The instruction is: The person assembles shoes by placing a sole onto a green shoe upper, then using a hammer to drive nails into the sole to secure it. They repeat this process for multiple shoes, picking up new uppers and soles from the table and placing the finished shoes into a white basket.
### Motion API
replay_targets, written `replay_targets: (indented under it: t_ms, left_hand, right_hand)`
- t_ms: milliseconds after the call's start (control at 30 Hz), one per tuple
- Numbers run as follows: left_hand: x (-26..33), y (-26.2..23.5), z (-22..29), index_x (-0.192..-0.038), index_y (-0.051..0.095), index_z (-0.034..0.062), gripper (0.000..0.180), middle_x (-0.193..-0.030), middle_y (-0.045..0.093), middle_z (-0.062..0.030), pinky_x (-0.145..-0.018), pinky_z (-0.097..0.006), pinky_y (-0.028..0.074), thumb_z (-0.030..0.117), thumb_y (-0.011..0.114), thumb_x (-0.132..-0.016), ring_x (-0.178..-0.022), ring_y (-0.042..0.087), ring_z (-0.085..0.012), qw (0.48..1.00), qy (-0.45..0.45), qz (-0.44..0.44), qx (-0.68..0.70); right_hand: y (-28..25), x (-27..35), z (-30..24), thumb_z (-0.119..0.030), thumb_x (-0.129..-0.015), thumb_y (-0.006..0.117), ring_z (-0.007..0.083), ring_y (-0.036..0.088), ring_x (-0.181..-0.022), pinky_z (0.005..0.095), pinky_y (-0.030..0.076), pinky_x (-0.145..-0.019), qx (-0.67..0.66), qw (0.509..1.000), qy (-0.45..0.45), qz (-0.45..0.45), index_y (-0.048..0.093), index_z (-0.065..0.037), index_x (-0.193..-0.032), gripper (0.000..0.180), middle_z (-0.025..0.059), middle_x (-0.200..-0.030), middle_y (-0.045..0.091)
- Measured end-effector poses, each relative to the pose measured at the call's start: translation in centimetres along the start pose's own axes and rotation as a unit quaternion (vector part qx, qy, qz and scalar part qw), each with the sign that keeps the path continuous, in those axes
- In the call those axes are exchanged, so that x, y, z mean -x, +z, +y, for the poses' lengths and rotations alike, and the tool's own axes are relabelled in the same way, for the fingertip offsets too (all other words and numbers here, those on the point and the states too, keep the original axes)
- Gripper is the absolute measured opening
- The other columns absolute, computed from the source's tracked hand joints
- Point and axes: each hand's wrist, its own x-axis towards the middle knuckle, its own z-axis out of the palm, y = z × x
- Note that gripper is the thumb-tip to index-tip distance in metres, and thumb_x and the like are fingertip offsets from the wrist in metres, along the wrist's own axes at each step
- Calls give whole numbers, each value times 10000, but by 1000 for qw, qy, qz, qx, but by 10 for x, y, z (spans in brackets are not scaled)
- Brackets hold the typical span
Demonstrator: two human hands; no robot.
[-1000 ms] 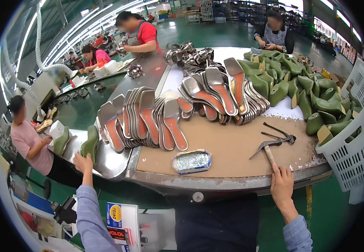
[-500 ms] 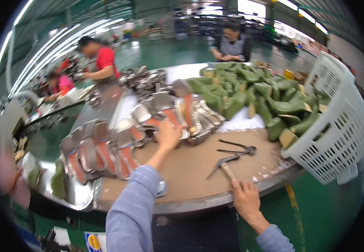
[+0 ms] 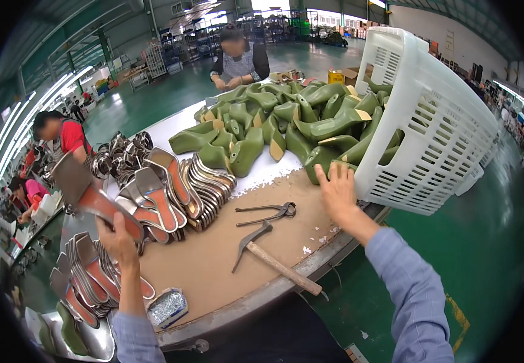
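My left hand (image 3: 118, 242) is closed around the lower edge of a shoe insole (image 3: 95, 196), raised above the stacks on the left, with a grey heel end and an orange-brown underside. My right hand (image 3: 338, 192) reaches to the pile of green shoe lasts (image 3: 247, 151), its fingers apart and at the near end of one last (image 3: 319, 160) beside the basket. Whether those fingertips press on the last is hard to tell. Between my hands a hammer (image 3: 280, 266) lies with its wooden handle over the table edge, and pincers (image 3: 268, 213) lie just beyond it.
A tilted white plastic basket (image 3: 428, 136) with lasts spilling out stands at the right. More insole stacks (image 3: 204, 190) line the left side. An open box of nails (image 3: 167, 307) sits near the front edge. Across the table a person (image 3: 237, 60) works; another in red (image 3: 62, 136) stands at left.
My right hand has let go of the hammer and moved up to the lasts. My left hand has lifted an insole from the stacks and moved left. The view has turned right.
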Motion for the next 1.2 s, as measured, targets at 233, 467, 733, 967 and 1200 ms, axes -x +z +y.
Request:
replay_targets:
  t_ms: [233,467,733,967,1200]
  left_hand:
    - [110,-60,68,-1378,477,35,391,-1040,628,-54,-835,-297,490,241,550,-1054,-952,601,-125,937,-244,107,225]
    - [203,-115,97,-1217,474,11,261,-923,616,-119,-631,-365,573,219,493,-1061,-682,652,-212,919,-337,52,199]
    - [227,-107,107,-1232,440,28,293,-918,596,-118,-542,-347,570,264,485,-1064,-592,627,-195,914,-353,1,199]
    - [222,-80,118,-1256,442,35,306,-933,602,-118,-533,-337,569,273,487,-1068,-586,632,-192,913,-354,-16,205]
    - [242,-96,129,-1286,419,39,319,-907,605,-134,-483,-331,563,246,504,-1058,-540,625,-210,904,-369,2,218]
  right_hand:
    - [46,-42,8,-245,-973,528,372,454,-1199,665,388,-910,190,978,-12,-88,504,-177,-1420,453,156,-1304,522]
    - [24,-72,17,-184,-890,621,259,545,-1058,522,426,-841,46,998,-47,21,582,-188,-1237,349,72,-1119,564]
    - [-53,-128,25,-33,-794,643,332,563,-1153,547,438,-872,-128,990,25,47,546,-136,-1235,462,133,-1152,547]
    - [-94,-110,-10,7,-778,618,377,574,-1110,481,471,-918,-468,861,-84,180,516,-74,-1285,523,188,-1183,534]
    - [-59,-51,-56,-118,-746,750,426,540,-1182,520,450,-998,-305,913,66,262,303,-90,-1519,893,183,-1312,480]
